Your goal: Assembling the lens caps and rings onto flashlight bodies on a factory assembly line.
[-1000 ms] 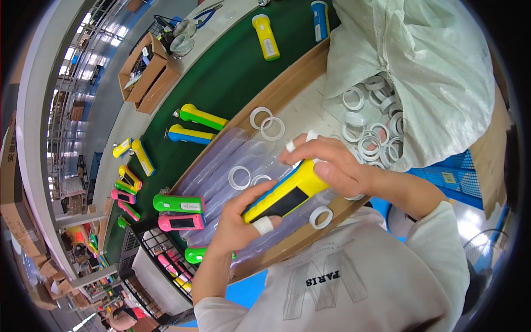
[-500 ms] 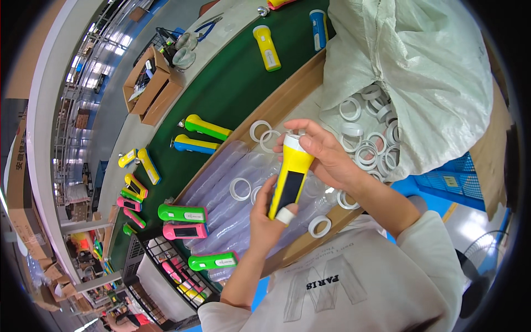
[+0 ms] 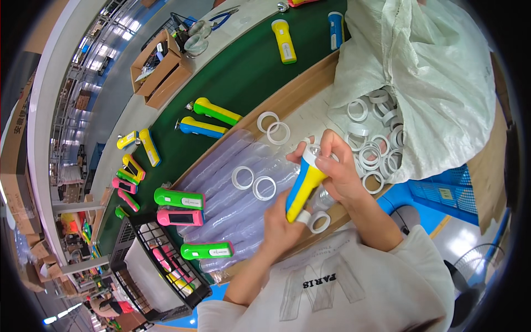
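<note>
A yellow and blue flashlight (image 3: 307, 185) is held tilted in front of me, its head end with a white ring (image 3: 311, 154) pointing up and away. My left hand (image 3: 276, 226) wraps around the lower body; a white wrap shows on its thumb. With bent fingers my right hand (image 3: 338, 169) grips the head end at the white ring. Whether that ring is fully seated is hidden by the fingers. Loose white rings (image 3: 278, 133) lie beyond the flashlight, and two more (image 3: 264, 188) rest on clear plastic sleeves (image 3: 221, 207) to its left.
A cardboard tray (image 3: 265, 114) holds the sleeves. At right, a white woven sack (image 3: 431, 94) spills many rings. Several colourful flashlights (image 3: 211, 126) lie on the green belt (image 3: 232, 77) beyond. A black crate (image 3: 127, 243) stands at lower left, and a small cardboard box (image 3: 160, 74) sits further off.
The flashlight has turned about its length, so its dark panel no longer shows and a blue side does. My right fingers have closed around its head. The whole view has shifted slightly.
</note>
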`<control>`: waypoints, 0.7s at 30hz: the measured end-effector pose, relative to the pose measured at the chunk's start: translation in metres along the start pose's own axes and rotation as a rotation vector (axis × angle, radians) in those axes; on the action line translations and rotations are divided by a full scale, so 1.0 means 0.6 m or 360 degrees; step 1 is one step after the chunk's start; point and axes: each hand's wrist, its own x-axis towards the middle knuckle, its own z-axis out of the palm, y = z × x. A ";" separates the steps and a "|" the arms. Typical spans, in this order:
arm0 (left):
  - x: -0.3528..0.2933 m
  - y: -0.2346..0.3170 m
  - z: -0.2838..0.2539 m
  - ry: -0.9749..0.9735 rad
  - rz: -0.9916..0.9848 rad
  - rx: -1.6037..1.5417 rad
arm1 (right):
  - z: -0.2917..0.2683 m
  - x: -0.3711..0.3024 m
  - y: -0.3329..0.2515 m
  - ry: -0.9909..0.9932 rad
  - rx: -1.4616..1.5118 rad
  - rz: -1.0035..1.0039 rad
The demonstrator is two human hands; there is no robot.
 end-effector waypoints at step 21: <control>0.364 -0.067 -0.081 0.0353 0.0205 0.0405 | -0.122 0.410 -0.077 0.0498 -0.2197 -0.0519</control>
